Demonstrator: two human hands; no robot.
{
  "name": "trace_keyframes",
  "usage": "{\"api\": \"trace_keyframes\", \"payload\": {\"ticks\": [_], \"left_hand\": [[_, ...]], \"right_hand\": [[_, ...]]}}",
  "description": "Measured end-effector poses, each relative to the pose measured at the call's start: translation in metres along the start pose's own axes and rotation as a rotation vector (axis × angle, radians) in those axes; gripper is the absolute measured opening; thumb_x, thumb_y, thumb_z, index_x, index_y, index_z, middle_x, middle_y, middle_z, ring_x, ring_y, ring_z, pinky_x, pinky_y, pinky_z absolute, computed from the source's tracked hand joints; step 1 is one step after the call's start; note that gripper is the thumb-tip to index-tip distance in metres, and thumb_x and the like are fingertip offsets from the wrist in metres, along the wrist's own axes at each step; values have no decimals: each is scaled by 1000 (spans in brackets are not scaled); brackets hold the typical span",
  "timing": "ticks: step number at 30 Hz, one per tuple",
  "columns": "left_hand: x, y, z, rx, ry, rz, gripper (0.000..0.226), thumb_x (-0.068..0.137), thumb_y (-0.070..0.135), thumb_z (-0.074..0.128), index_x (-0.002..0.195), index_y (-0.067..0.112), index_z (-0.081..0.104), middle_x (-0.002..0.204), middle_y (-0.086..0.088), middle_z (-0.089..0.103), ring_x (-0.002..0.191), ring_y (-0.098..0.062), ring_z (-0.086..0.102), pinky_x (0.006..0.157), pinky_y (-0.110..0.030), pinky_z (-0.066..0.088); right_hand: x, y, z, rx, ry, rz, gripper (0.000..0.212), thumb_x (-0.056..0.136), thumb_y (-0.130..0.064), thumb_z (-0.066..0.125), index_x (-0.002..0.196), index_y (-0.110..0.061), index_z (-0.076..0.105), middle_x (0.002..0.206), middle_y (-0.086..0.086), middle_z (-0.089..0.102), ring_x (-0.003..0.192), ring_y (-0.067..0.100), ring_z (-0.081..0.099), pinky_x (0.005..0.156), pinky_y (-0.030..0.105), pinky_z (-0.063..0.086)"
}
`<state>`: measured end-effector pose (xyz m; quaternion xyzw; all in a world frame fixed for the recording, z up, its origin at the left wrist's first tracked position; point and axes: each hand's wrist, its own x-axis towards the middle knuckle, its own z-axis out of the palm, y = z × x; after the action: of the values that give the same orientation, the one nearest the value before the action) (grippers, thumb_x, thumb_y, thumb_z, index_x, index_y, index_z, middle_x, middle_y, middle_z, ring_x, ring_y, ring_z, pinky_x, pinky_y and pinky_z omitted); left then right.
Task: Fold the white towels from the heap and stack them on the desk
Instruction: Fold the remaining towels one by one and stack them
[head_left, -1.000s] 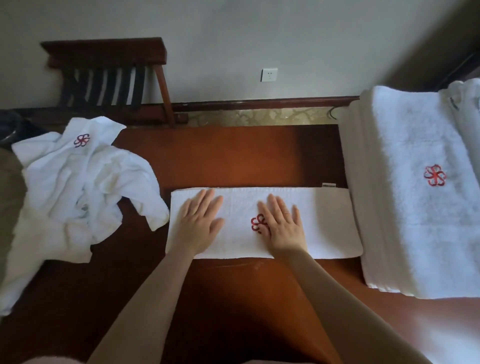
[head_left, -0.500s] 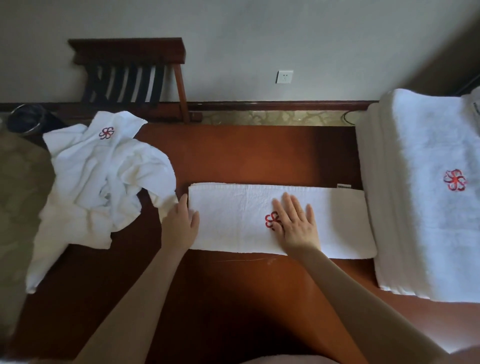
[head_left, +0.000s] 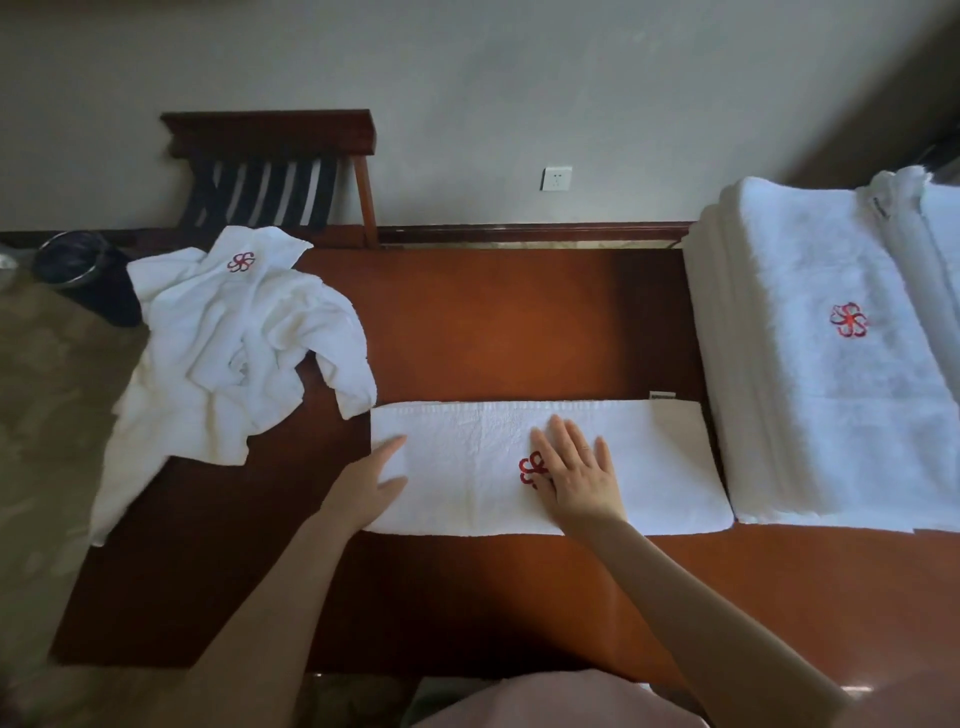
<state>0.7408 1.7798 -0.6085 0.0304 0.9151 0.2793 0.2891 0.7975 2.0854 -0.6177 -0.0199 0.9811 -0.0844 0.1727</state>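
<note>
towel (head_left: 467, 457) part-folded, l hand (head_left: 371, 486) & r hand (head_left: 582, 478) flat on it, no grip; heap (head_left: 234, 343) unfolded, stack (head_left: 831, 405) begun.

Ambient level low; wall (head_left: 467, 62) reads flat grey. Brightest zone at 3 o'clock: folded stack (head_left: 831, 415) close to clipping. Warm sheen on desk (head_left: 509, 322) at centre; small glare patch at 5 o'clock. Deep shadow on desk under my forearms, 6 to 7 o'clock. My left hand (head_left: 369, 488) motion-blurred, outlines soft; my right hand (head_left: 576, 478) sharp. Wide-angle bowing at edges: skirting board (head_left: 519, 231) curves. Floor (head_left: 47, 415) at 9 o'clock smeared. Corner at 1 o'clock darkened.
</note>
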Motion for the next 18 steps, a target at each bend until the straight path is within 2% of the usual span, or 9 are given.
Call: {"api": "trace_keyframes", "payload": {"ticks": [3,6,10,13,18], "left_hand": [[-17,-11,6,10,98,5,58,96,22,54,148,28,31,151,-2,38,136,-21,38,107,-31,32],[-30,-17,8,73,163,-17,57,97,21,53,149,26,31,149,-4,41,134,-23,41,106,-36,36],[-41,-27,7,130,193,-56,57,97,23,52,149,26,30,146,-4,45,130,-24,45,102,-36,40],[-45,-28,7,127,179,-71,57,97,24,52,149,26,29,146,-4,45,129,-24,46,100,-36,41],[-44,-23,6,88,158,-100,59,96,20,53,149,24,28,145,-6,45,129,-26,46,101,-36,40]], "right_hand": [[-13,-12,-1,17,-12,-21,54,102,-45,23,153,-32,11,162,-3,-4,148,19,-9,120,44,-6],[-26,-12,-5,46,34,-37,50,102,-36,32,150,-25,25,161,-1,13,147,20,11,119,38,11],[-52,26,-16,55,126,196,46,100,-35,40,145,-28,32,157,3,23,141,24,27,114,39,28],[-74,66,-23,64,142,325,47,95,-34,50,141,-30,39,149,5,33,132,27,36,102,40,39],[-73,99,-33,185,16,375,59,91,-37,59,145,-32,36,143,9,38,125,30,41,94,40,46]]}}
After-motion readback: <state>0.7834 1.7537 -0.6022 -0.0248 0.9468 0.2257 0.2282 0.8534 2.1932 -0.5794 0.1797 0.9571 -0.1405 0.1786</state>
